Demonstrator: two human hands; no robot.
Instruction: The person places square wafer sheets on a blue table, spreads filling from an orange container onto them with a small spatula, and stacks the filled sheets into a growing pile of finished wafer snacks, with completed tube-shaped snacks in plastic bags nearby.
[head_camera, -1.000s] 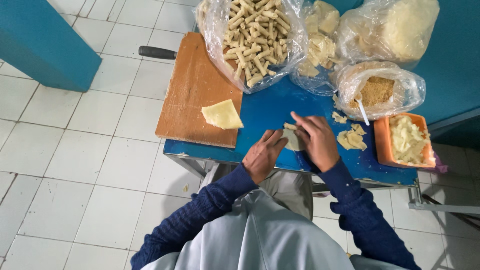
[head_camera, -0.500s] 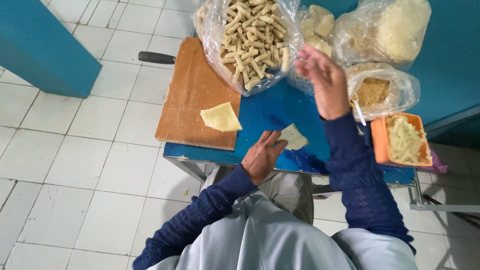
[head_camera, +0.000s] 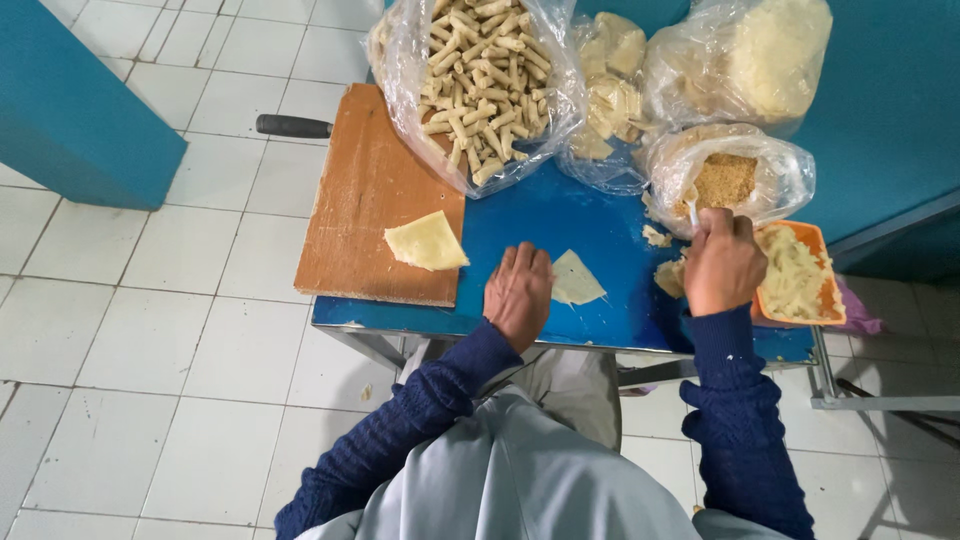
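From my feed, the left hand (head_camera: 518, 292) lies flat and open, palm down, on the blue worktop (head_camera: 540, 215), its fingertips touching the near edge of a thin, pale yellow triangular pastry wrapper (head_camera: 577, 280) spread flat there. The right hand (head_camera: 722, 262) is closed around a slim white spoon handle (head_camera: 692, 208) between the clear plastic bag of brown crumbs (head_camera: 725, 180) and the orange plastic tub of pale shredded filling (head_camera: 800, 272); the spoon's bowl is hidden, so I cannot tell what it carries.

I judge the wrapper to be very light, limp and easily torn; it would fold under its own weight if lifted by one corner. I would take it at an edge with flat fingertips, or slide fingers beneath its middle, and keep it against the worktop while handling.

A second folded wrapper (head_camera: 426, 242) lies on the brown wooden cutting board (head_camera: 360, 200) to the left, well apart from both hands. A black knife handle (head_camera: 292, 126) sticks out beyond the board. Behind stands a clear bag of finished pale rolls (head_camera: 478, 70).
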